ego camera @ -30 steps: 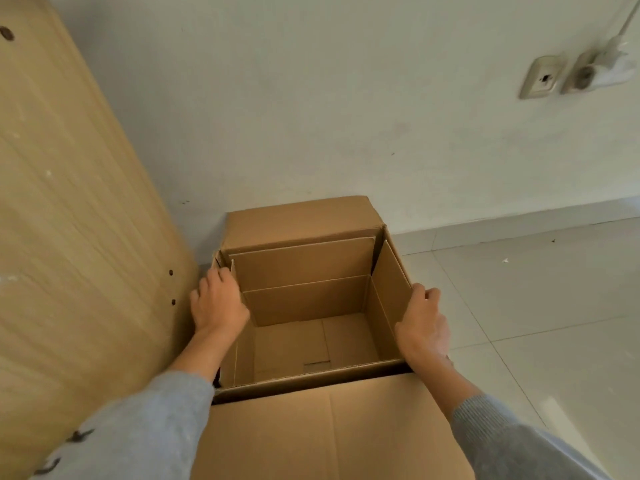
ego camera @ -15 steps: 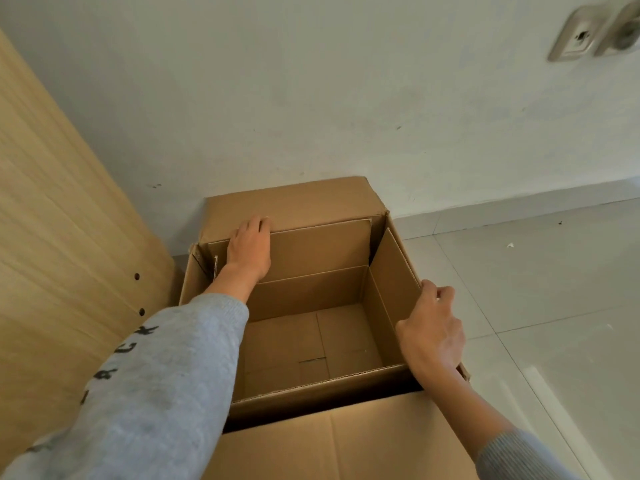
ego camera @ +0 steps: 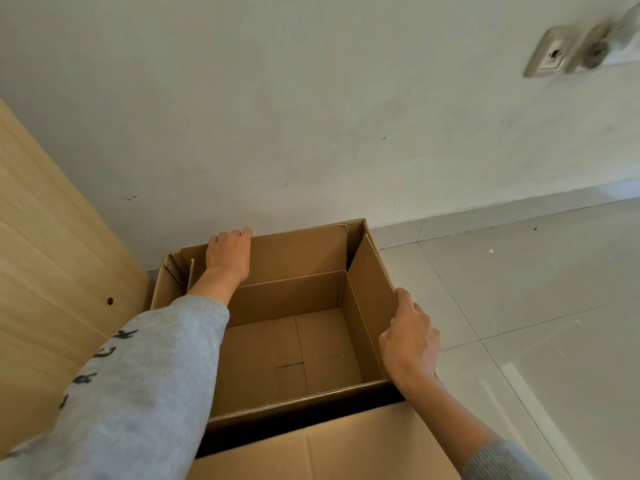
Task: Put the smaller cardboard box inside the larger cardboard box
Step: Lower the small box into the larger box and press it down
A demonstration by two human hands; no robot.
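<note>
The smaller cardboard box [ego camera: 311,348] stands open and empty inside the larger cardboard box [ego camera: 162,292], with a dark gap along its near wall. The larger box's near flap [ego camera: 329,452] lies open towards me. My left hand [ego camera: 228,258] presses flat on the far flap, fingers reaching over its top edge by the wall. My right hand [ego camera: 410,341] grips the upright right flap, thumb inside and fingers outside.
A light wooden panel [ego camera: 52,271] leans close against the boxes on the left. A white wall stands right behind them, with sockets [ego camera: 550,55] at the upper right. Pale floor tiles [ego camera: 536,306] spread to the right.
My left hand went from the left flap to the far flap and pushed it back upright against the wall. My right hand stays on the right flap. The view has drawn nearer.
</note>
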